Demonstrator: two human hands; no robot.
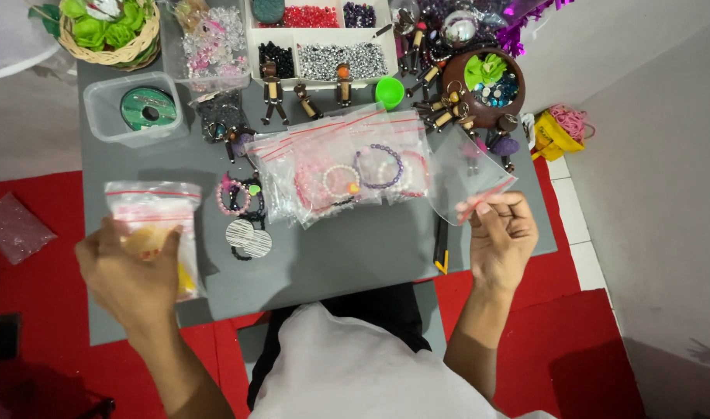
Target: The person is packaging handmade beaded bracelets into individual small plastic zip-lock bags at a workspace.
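At lower left the left hand (126, 271) is gripping a clear red-strip bag (155, 225) of yellowish pieces; at centre right the right hand (500, 237) is pinching an empty clear bag (467, 174). Bracelet bags (343, 167) are lying mid-frame on the grey table (355, 256), red floor showing below

Grey table (355, 256); white bead tray (321, 35) at far edge; green spool (147, 107) in clear tub; bagged bracelets (347, 174) mid-table; green cup (389, 91); brown bowl (487, 85).

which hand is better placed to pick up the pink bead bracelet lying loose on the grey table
Left, probably. The pink bracelet lies just right of the left hand, though that hand holds a stack of bags. The right hand pinches an empty bag farther off.
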